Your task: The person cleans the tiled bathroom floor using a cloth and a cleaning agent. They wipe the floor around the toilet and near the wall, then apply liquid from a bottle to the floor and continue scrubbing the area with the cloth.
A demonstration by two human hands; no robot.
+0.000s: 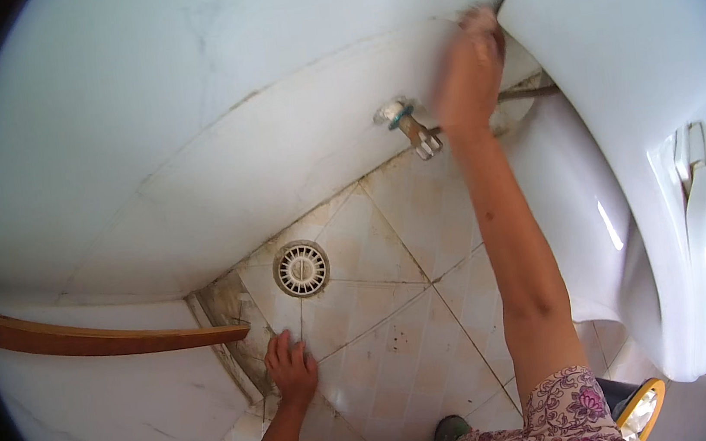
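My right hand (pixel 473 69) is stretched out beside the toilet tank (pixel 622 59), against the tiled wall. It is blurred, its fingers look curled, and whether it holds something does not show. Just left of it, an angle stop valve (pixel 418 131) with a blue ring sticks out of the wall. My left hand (pixel 291 368) hangs low over the tiled floor with its fingers spread and nothing in them. Near its fingertips are the end of a wooden strip (pixel 196 337) and, farther up, a round floor drain (pixel 302 269).
The white toilet base (pixel 559 197) stands at the right. A white wall (pixel 240 148) runs along the upper left. At the lower right is a bin with a yellow rim (pixel 653 392). A dark shoe (pixel 450 431) rests on the floor.
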